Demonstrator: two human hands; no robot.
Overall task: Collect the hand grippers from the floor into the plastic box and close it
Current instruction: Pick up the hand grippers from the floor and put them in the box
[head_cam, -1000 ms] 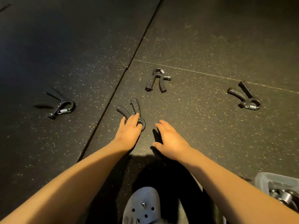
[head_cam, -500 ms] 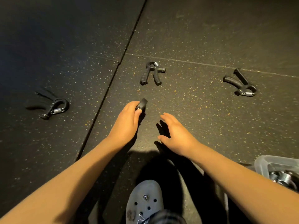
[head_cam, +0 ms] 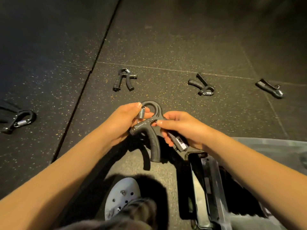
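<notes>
Up off the floor (head_cam: 166, 39), just beside the plastic box (head_cam: 282, 146): black hand gripper (head_cam: 155, 107), ring top, steel coil spring (head_cam: 141, 113), one curved handle (head_cam: 154, 146) dangling; left grip (head_cam: 123, 120) pinches it by the spring, right grip (head_cam: 181, 128) wraps the other handle.

My left forearm (head_cam: 58, 176) and right forearm (head_cam: 249, 163) are bare and stretch forward, drawing together ahead of me. My left hand (head_cam: 123, 121) pinches the spring end of a hand gripper (head_cam: 154, 146) between curled fingers and thumb. My right hand (head_cam: 186, 128) grips its other handle, fingers curled underneath, thumb laid across the top near the pivot. My hands are just beside each other.
</notes>
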